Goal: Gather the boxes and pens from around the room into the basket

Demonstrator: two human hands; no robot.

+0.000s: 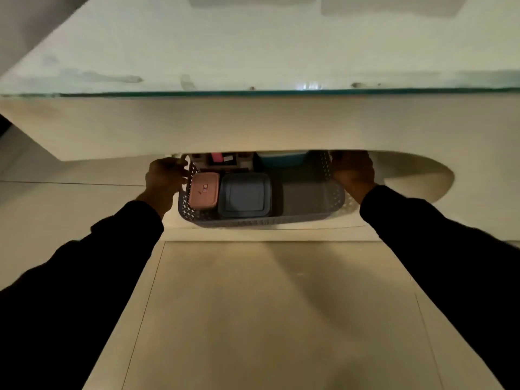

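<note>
A grey perforated basket (261, 219) sits low on the floor, half tucked under a white table. Inside it lie a pink lidded box (204, 190) at the left, a grey-blue lidded box (244, 194) beside it, and a blue box (281, 160) at the back, partly hidden by the table edge. A small organiser with a pink item (216, 157) shows at the back left. My left hand (164, 178) grips the basket's left end. My right hand (354, 171) grips its right end. No pens are clearly visible.
The white table's thick front panel (253, 125) with a glass top (253, 52) overhangs the basket and hides its far side. Pale floor tiles (267, 305) stretch toward me between my dark sleeves.
</note>
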